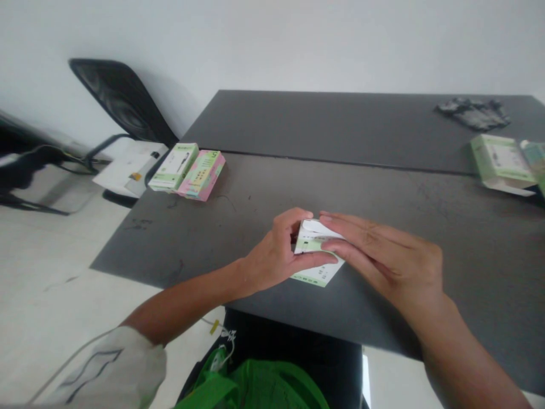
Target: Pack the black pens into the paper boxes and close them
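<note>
A small white and light-green carton lies on the dark grey table near its front edge. My left hand curls around the carton's left side, thumb under its front and fingers over its top. My right hand lies over the carton from the right, fingers stretched out and pressed flat on its top. Most of the carton is hidden under both hands.
A green carton and a pink carton lie side by side at the table's left edge. An open green carton sits far right, with a dark crumpled thing behind it. A black chair stands left; a green bag lies below.
</note>
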The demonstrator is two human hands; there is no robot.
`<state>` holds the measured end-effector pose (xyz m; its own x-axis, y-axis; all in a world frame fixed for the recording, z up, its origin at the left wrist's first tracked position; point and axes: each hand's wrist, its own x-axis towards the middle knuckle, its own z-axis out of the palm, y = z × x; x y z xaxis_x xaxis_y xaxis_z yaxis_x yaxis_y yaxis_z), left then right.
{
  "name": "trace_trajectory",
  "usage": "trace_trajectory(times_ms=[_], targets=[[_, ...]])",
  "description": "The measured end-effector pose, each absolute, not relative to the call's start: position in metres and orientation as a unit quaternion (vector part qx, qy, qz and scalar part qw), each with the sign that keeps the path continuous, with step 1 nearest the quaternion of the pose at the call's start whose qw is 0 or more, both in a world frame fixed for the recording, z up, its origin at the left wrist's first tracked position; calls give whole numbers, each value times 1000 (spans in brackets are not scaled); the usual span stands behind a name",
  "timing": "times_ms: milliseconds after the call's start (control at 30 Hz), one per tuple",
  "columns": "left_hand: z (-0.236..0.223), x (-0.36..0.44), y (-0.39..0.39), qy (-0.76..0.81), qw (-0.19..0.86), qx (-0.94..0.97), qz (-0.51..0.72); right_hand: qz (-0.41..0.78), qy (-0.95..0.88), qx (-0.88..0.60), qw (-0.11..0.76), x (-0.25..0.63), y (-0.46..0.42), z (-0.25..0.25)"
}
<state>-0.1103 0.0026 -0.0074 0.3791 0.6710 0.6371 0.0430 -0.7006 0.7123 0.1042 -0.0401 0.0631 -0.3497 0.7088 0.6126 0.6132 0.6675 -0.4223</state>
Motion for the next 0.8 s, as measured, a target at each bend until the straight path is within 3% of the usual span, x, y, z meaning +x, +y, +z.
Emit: trace_trajectory(times_ms=[467, 800], targets=[[-9, -119, -1, 248, 356, 785, 443, 60, -822, -397, 404, 105, -42, 63], [4, -121, -2, 248, 315, 803, 440, 86, -779, -441, 438, 101, -44, 53]])
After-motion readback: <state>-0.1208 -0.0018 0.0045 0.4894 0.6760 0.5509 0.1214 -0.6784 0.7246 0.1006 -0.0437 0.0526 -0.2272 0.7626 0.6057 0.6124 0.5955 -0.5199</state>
